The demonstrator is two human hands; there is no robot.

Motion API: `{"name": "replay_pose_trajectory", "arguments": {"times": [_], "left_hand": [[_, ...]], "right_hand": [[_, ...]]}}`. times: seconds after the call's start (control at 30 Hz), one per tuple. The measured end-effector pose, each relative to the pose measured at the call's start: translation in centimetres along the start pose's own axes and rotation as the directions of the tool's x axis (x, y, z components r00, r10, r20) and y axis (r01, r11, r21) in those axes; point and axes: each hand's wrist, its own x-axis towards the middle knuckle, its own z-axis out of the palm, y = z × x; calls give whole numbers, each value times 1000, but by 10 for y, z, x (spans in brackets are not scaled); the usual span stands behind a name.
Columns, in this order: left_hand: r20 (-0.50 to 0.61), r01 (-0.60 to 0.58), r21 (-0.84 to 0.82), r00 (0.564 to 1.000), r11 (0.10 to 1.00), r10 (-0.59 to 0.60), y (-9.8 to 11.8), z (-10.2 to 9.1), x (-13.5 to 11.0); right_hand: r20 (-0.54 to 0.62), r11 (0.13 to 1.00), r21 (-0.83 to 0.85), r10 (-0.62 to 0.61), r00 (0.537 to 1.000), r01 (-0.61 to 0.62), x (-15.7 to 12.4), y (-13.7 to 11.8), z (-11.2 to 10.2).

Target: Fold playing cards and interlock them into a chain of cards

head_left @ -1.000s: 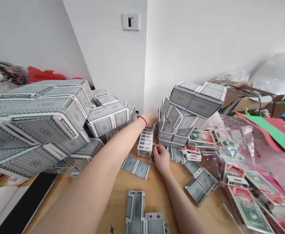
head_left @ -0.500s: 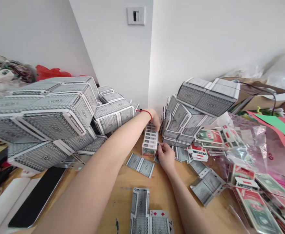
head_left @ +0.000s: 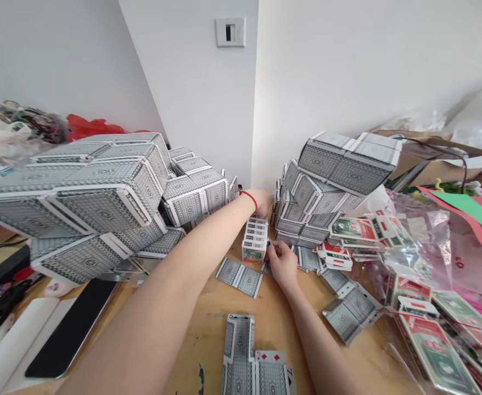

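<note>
Left hand (head_left: 263, 203): resting at the row's far end, its grip hidden behind the boxes.
Right hand (head_left: 282, 263): narrowing its fingers beside the row, any held item too small to tell.
Row of card boxes (head_left: 254, 240): standing between both hands on the wooden bench (head_left: 200, 340).
Nearby: a flattened card box (head_left: 239, 277) lying close by; stacked boxes (head_left: 340, 164) rising behind.

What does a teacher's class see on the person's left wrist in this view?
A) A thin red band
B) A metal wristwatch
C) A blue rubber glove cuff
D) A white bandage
A: a thin red band circles the wrist just behind the left hand, which sits beyond a small stack of grey-patterned cardboard card boxes.
</note>
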Motion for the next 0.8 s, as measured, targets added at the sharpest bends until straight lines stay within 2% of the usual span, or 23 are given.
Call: {"name": "replay_pose_trajectory", "arguments": {"times": [0.07, 0.2, 0.23, 0.33, 0.4, 0.67, 0.8], "left_hand": [[-5, -16, -18, 1000, 1000, 16, -3, 0, -2], [130, -20, -116, 991, 993, 36, -4, -6, -6], [118, -30, -111, 992, 993, 43, -4, -7, -7], [-36, -68, 10, 997, 998, 69, -2, -8, -10], [-100, -67, 76, 992, 995, 74, -2, -7, -12], [-177, -20, 88, 984, 996, 35, -5, -4, -9], [-199, -23, -8, 980, 1000, 21, -8, -2, -9]], "right_hand": [[-2, 1000, 3, -3, 1000, 3, 0, 0, 0], [12, 1000, -10, -8, 1000, 8, 0, 1, 0], [14, 1000, -11, -6, 1000, 6, 0, 1, -1], [16, 1000, 1, 2, 1000, -2, 0, 1, -1], [20, 1000, 16, 6, 1000, -6, 0, 1, 0], [25, 999, 49, 13, 1000, -14, 0, 0, -1], [24, 999, 38, 10, 1000, -11, 0, 0, -1]]}}
